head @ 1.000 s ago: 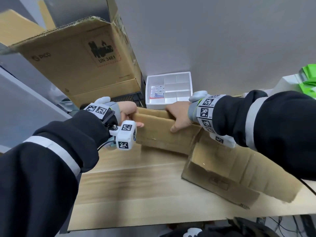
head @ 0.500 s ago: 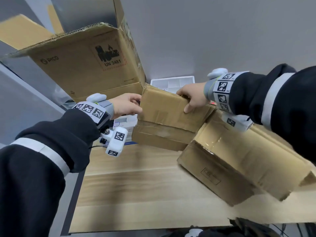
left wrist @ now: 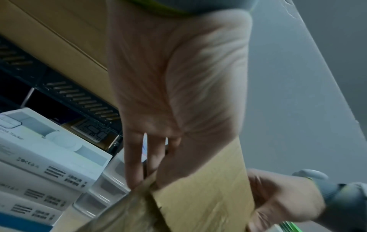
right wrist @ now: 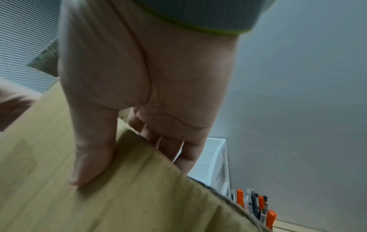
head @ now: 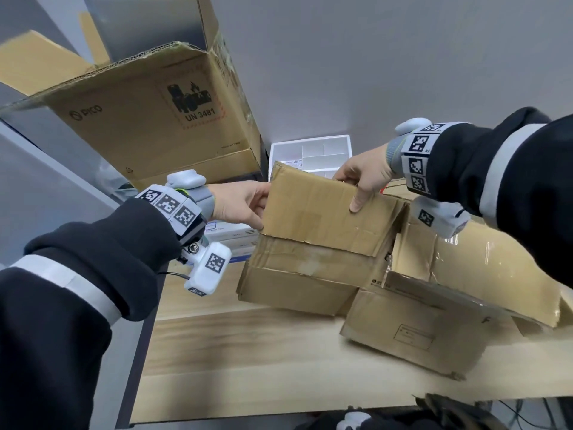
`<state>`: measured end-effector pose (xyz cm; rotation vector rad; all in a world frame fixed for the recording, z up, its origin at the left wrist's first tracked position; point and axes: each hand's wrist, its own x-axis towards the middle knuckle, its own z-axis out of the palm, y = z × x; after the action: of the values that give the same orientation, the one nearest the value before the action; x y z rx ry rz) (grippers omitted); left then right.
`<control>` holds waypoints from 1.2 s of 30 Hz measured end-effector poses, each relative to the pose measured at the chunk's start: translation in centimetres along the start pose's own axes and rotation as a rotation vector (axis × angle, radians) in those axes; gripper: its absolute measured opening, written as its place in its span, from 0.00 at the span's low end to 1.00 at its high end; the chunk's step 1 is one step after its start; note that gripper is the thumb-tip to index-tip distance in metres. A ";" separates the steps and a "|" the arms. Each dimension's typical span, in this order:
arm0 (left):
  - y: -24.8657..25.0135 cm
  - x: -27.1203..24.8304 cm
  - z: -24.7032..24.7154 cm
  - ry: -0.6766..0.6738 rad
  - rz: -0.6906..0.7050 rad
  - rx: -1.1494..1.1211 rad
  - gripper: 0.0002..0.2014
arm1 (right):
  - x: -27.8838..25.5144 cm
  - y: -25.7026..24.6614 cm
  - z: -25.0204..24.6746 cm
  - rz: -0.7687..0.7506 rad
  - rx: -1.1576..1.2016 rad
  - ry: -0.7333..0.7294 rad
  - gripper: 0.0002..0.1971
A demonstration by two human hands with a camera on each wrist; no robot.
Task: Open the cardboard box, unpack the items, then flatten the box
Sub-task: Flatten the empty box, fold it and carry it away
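Observation:
A brown cardboard box with its flaps spread lies tilted over the wooden table, partly collapsed. Its upper flap stands raised toward the wall. My left hand pinches the flap's left edge, thumb in front and fingers behind, as the left wrist view shows at the flap. My right hand grips the flap's top edge, thumb pressed on the near face of the flap and fingers behind. White product boxes are stacked behind the left hand.
A large open PICO carton stands at the back left. A white compartment tray sits against the grey wall. Orange-handled tools stand by the wall to the right. The table's near edge runs along the bottom.
Both hands have lifted the flap up from lying low on the table to standing raised. The box body has tilted and shifted with it, and the white product boxes have come into view.

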<state>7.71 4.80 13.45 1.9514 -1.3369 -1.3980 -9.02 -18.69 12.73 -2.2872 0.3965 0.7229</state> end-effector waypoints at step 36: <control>0.7 0.9 4.1 -0.081 0.021 0.070 0.39 | 3.5 2.9 6.4 0.004 0.215 -0.055 0.31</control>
<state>3.83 4.53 11.85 1.9375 -1.4578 -1.4530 -9.99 -16.56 5.25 -2.0616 0.4322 0.7080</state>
